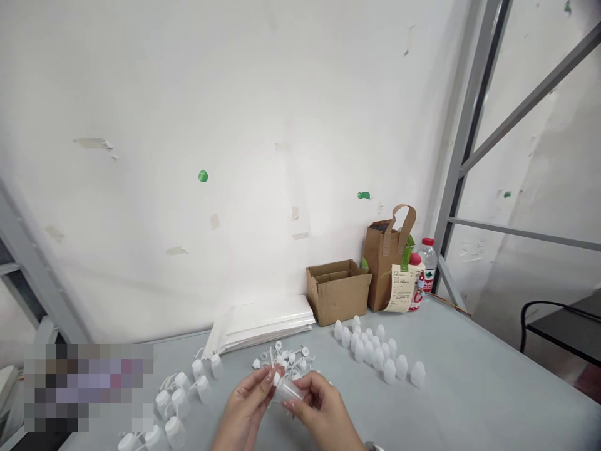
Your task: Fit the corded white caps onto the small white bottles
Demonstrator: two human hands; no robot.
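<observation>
Over the grey table (474,369): our left hand (244,410), our right hand (323,407)
Fingers (307,383): both hands' clamped on one translucent plastic bottle (290,391)

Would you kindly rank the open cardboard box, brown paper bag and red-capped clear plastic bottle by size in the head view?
Tied first: the brown paper bag and open cardboard box look alike in size.
Last: the red-capped clear plastic bottle.

Small translucent plastic bottle (288,391), tilted nearly sideways
</observation>
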